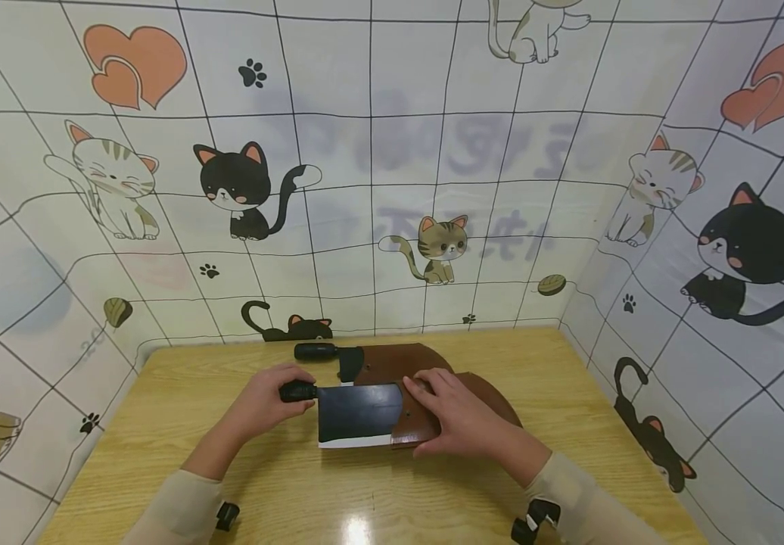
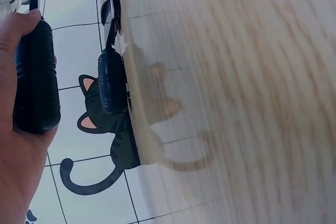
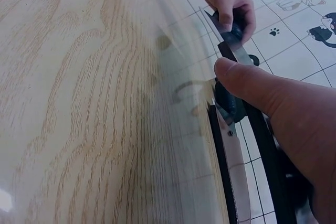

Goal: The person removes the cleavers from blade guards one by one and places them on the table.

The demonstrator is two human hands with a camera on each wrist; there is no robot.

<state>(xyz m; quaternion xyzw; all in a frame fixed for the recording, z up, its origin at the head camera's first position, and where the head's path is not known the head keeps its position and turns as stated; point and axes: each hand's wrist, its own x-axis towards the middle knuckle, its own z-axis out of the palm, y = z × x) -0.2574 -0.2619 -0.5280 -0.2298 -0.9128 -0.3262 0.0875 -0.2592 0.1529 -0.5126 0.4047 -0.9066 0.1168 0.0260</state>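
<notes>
A cleaver with a dark blade [image 1: 359, 411] lies level over the front of the table, its right part covered by a brown leather sheath [image 1: 415, 422]. My left hand [image 1: 271, 400] grips the black handle [image 1: 298, 390]; the left wrist view shows the fingers of that hand [image 2: 23, 108] wrapped round the handle [image 2: 38, 77]. On the sheath, my right hand [image 1: 463, 415] holds the right end, thumb on the near side; in the right wrist view the thumb of the right hand [image 3: 278, 103] lies along the sheath's edge. Some fingers are hidden behind the sheath.
Behind, a second cleaver with a black handle [image 1: 315, 351] lies in a brown sheath [image 1: 402, 362] on the wooden table [image 1: 283, 492]. Another brown sheathed piece [image 1: 490, 397] shows beyond my right hand. A cat-printed cloth [image 1: 365, 151] stands around the back and sides.
</notes>
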